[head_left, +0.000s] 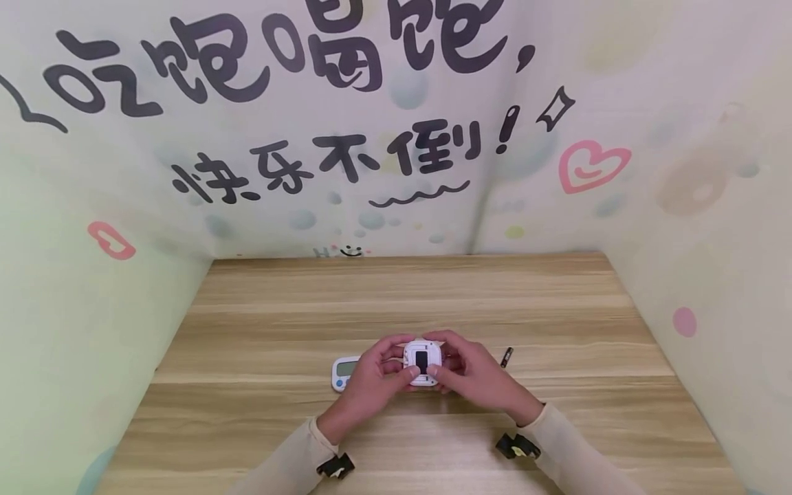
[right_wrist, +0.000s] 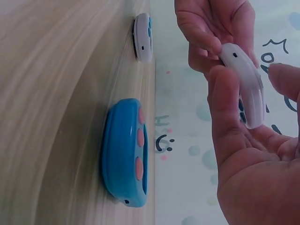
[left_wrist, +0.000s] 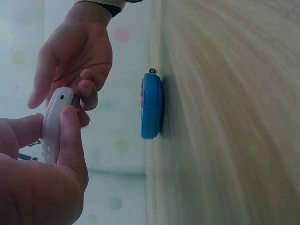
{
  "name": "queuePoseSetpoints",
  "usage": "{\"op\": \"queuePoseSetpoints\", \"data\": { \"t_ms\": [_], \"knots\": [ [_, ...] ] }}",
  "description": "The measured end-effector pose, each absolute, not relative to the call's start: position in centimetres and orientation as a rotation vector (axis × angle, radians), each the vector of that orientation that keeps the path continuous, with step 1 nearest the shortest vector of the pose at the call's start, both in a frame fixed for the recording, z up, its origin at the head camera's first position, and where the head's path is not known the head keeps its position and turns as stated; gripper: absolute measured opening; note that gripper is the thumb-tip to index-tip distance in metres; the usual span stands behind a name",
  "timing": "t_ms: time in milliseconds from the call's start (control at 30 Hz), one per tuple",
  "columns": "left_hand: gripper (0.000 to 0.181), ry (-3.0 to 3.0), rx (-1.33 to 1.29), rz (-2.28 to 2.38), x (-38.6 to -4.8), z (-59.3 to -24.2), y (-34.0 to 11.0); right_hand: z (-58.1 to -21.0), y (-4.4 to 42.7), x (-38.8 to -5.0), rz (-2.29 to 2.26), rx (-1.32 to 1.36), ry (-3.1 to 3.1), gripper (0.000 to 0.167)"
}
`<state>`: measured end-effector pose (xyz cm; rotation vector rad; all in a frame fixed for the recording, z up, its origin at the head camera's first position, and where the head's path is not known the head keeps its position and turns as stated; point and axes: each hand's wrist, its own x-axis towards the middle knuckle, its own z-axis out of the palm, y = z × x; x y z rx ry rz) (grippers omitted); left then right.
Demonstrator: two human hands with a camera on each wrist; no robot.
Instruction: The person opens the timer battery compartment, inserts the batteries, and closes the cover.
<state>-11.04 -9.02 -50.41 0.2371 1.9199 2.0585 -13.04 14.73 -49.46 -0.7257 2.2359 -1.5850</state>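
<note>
Both hands hold a white digital timer (head_left: 423,353) above the table, its back turned up. A black rectangle shows in the middle of that back. My left hand (head_left: 370,375) pinches it between thumb and fingers at one side. At the opposite side, my right hand (head_left: 482,375) has its fingers curled around the edge. In the right wrist view the right thumb (right_wrist: 286,82) stands slightly off the white back. Under the hands lies a blue timer (right_wrist: 124,152) with pink buttons, hidden in the head view. Another white timer (head_left: 343,371), with blue buttons, lies beside the left hand.
A short black pen-like thing (head_left: 507,357) lies just beyond the right hand. The wooden table (head_left: 408,295) meets printed walls at the back and both sides.
</note>
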Motion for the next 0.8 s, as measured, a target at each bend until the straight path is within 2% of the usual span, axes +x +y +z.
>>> {"op": "queuePoseSetpoints", "data": {
  "t_ms": [400,800],
  "knots": [
    [0.056,1.914,0.272,2.063,-10.99,-50.30,-9.37,-49.65,14.54,-13.35,-1.617,-0.637,2.063,0.026],
    [0.047,2.037,0.298,2.015,-10.55,-50.26,-9.39,-49.57,14.61,-13.34,-1.662,-0.572,1.966,0.025]
  ]
}}
